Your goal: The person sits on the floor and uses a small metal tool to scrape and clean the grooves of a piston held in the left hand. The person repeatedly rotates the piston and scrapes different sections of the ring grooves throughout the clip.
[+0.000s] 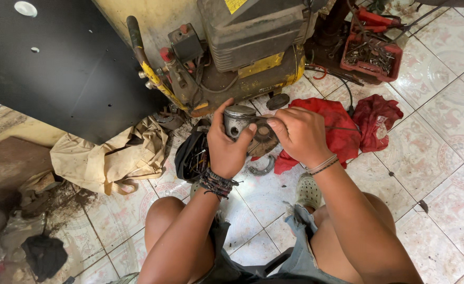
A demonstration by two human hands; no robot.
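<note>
My left hand (225, 144) grips a grey metal piston (238, 119), thumb across its side, crown tilted up and away from me. My right hand (299, 132) is closed on a dark, round, dirty part (263, 138) that sits against the piston's right side; its fingertips pinch at the joint between the two. Both hands are held above the tiled floor, just in front of my knees. What lies under the fingers is hidden.
A yellow air compressor (253, 58) stands right behind the hands. Red rags (342, 126) lie to the right, a beige cloth (116, 155) to the left. A red tray of small parts (371, 52) sits far right. A curved metal piece (262, 168) lies on the tiles.
</note>
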